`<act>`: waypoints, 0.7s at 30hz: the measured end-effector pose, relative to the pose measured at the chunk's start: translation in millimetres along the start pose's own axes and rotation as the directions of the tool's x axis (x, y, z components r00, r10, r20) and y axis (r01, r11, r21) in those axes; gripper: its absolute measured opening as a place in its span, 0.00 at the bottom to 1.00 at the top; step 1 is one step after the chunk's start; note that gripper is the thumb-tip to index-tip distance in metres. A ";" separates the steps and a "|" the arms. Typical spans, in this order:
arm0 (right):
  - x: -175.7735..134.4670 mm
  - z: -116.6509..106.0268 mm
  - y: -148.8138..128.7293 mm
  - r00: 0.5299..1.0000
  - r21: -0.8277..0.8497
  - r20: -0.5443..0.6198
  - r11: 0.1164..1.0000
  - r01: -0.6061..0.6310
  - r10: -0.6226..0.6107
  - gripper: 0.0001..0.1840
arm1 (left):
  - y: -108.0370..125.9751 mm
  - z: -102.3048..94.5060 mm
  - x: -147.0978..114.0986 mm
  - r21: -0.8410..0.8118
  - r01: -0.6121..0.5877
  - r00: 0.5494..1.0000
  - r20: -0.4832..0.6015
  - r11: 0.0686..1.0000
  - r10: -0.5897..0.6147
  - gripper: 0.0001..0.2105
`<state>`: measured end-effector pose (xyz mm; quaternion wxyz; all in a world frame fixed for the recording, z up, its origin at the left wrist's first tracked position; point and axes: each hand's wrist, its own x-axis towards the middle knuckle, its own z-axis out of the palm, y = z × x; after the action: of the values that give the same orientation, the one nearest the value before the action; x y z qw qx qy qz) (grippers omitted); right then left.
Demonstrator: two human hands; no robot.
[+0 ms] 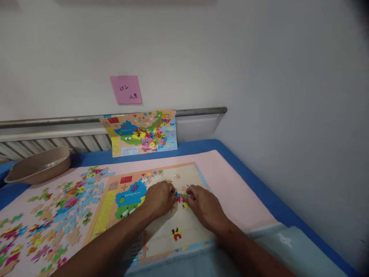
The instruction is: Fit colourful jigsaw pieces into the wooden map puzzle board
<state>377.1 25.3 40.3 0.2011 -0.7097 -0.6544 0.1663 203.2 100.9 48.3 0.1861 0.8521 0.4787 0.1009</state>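
A partly filled map jigsaw puzzle [108,204] lies flat in front of me, its left side joined up and its right side mostly bare cream backing. Over the bare part, my left hand [161,197] has its fingers curled together at some small puzzle pieces [178,197] in red and blue. From the other side my right hand [204,204] pinches at the same little cluster, thumb and fingers closed. The fingers hide part of the pieces. Lower on the backing sits a loose yellow and red piece [176,233], apart from both hands.
Many loose pieces [72,200] are spread over the pink mat [239,188] on the left. A brown tray [40,165] stands behind them. A printed map sheet [141,132] leans on the metal rail [201,111], below a pink note [126,90]. Pale blue cloth [288,246] lies at the near right.
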 end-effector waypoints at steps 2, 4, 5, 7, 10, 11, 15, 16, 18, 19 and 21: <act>-1.0 5.0 -0.9 1.000 -0.032 -0.016 0.999 0.025 -0.025 0.03 | 2.7 0.4 -0.1 0.044 -0.017 1.000 0.004 0.999 0.016 0.05; -1.6 8.6 -1.3 0.998 -0.067 -0.022 0.996 0.051 -0.052 0.05 | 5.4 0.3 0.3 0.077 -0.032 0.999 0.013 0.997 0.031 0.05; -1.7 9.6 -1.2 0.998 -0.085 -0.021 0.995 0.056 -0.058 0.05 | 6.5 0.1 0.5 0.090 -0.036 0.999 0.019 0.995 0.035 0.05; -1.3 10.5 -0.7 0.998 -0.111 -0.021 0.992 0.061 -0.064 0.05 | 8.1 -0.6 0.7 0.108 -0.040 0.999 0.030 0.993 0.037 0.06; -0.4 9.5 0.2 0.997 -0.120 -0.014 0.990 0.069 -0.072 0.06 | 9.1 -1.8 1.4 0.121 -0.041 0.998 0.047 0.992 0.035 0.07; -0.1 8.9 0.6 0.997 -0.119 -0.010 0.991 0.068 -0.070 0.06 | 9.2 -2.1 1.8 0.123 -0.041 0.998 0.053 0.992 0.035 0.08; 0.7 5.4 6.1 0.996 -0.088 0.000 0.992 0.085 -0.086 0.08 | 9.5 -2.1 3.2 0.115 -0.035 0.997 0.077 0.993 0.027 0.06; 1.0 4.3 8.5 0.996 -0.078 0.001 0.993 0.094 -0.094 0.09 | 9.4 -1.9 3.2 0.110 -0.030 0.997 0.078 0.993 0.022 0.06; 1.6 2.0 13.1 0.995 -0.066 0.004 0.993 0.101 -0.101 0.09 | 8.9 -1.5 2.6 0.103 -0.017 0.997 0.074 0.995 0.010 0.05; 1.8 1.0 14.8 0.995 -0.066 0.009 0.993 0.099 -0.098 0.08 | 8.5 -1.5 2.0 0.100 -0.010 0.998 0.069 0.995 0.003 0.04; 1.8 -0.5 15.8 0.996 -0.072 0.024 0.993 0.092 -0.091 0.07 | 8.1 -1.7 0.7 0.097 0.003 0.998 0.064 0.995 -0.009 0.04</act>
<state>391.2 26.1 32.9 0.1755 -0.6841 -0.6939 0.1402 209.3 98.1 53.2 0.1601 0.8615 0.4793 0.0497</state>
